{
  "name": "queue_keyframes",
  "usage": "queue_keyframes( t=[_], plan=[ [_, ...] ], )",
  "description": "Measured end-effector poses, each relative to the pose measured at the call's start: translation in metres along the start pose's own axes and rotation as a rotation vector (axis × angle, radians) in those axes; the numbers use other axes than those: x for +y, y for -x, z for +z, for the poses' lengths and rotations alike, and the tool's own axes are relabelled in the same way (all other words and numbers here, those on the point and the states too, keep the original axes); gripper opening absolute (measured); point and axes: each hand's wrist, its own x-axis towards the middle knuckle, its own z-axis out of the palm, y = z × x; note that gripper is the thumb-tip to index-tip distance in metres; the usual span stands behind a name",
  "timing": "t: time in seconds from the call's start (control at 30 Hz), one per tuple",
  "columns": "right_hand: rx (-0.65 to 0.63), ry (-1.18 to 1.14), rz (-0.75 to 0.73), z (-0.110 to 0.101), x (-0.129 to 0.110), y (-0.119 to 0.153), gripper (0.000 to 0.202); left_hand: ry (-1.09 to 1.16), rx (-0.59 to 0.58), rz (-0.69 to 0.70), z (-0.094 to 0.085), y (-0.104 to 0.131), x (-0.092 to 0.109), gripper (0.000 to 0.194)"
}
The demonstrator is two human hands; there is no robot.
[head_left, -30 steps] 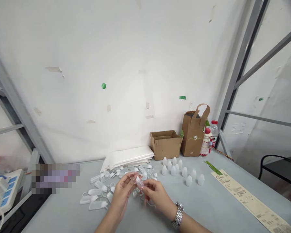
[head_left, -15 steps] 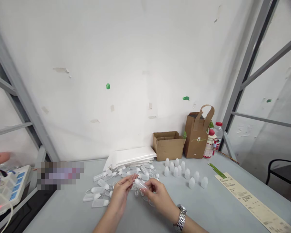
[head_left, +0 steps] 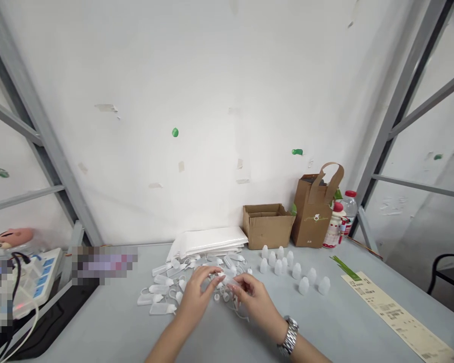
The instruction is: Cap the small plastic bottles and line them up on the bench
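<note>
- Small bottles point(head_left: 159, 289) lie in a loose spread on the desk point(head_left: 106, 322), left of and behind the hands; those clear enough to read wear white tops, several with a looped cord. Whether any are finished cannot be told.
- The left hand point(head_left: 202, 292) has thumb and fingers pinched at the white-topped end of one held bottle point(head_left: 230, 276).
- That bottle is between the two hands, tilted, just above the desk; it seems mid-handling, though how its top sits is too blurred to tell.
- Small white round ends point(head_left: 221, 297) and a cord show just below it.
- The right hand point(head_left: 253, 297) grips the bottle's body between thumb and bent fingers.
- Egg-shaped pieces point(head_left: 296, 271), about eleven, stand upright and apart from the pile, untouched. Overall, the work looks partway, with much probably left.
</note>
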Motion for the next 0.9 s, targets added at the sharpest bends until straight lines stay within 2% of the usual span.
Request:
queue_keyframes(
  t=[0.13, 0.37, 0.53, 0.63, 0.8, 0.9],
  plan=[
    [-0.067, 0.007, 0.002, -0.0038, 0.003, -0.0016, 0.039, -0.077, -0.065, 0.047, 0.001, 0.0028, -0.001, 0.022],
    [-0.162, 0.09, 0.004, -0.0045, 0.005, -0.0004, 0.04, -0.073, -0.279, 0.129, -0.0017, 0.0038, 0.0037, 0.023],
    [-0.056, 0.276, -0.139, -0.004, 0.0039, 0.0016, 0.023, -0.149, -0.252, 0.108, 0.0012, 0.0068, 0.0045, 0.034],
    [-0.01, 0.31, -0.173, -0.0041, 0.0016, 0.0027, 0.02, -0.158, -0.211, 0.091, 0.0029, 0.0076, 0.0037, 0.034],
    [-0.121, 0.228, -0.128, -0.0035, -0.0013, 0.0039, 0.032, -0.133, -0.207, 0.091, 0.0041, 0.007, 0.0034, 0.033],
    [-0.109, 0.24, -0.17, -0.0047, -0.0014, 0.0045, 0.027, -0.124, -0.235, 0.082, 0.0055, 0.0072, 0.0036, 0.034]
  ],
)
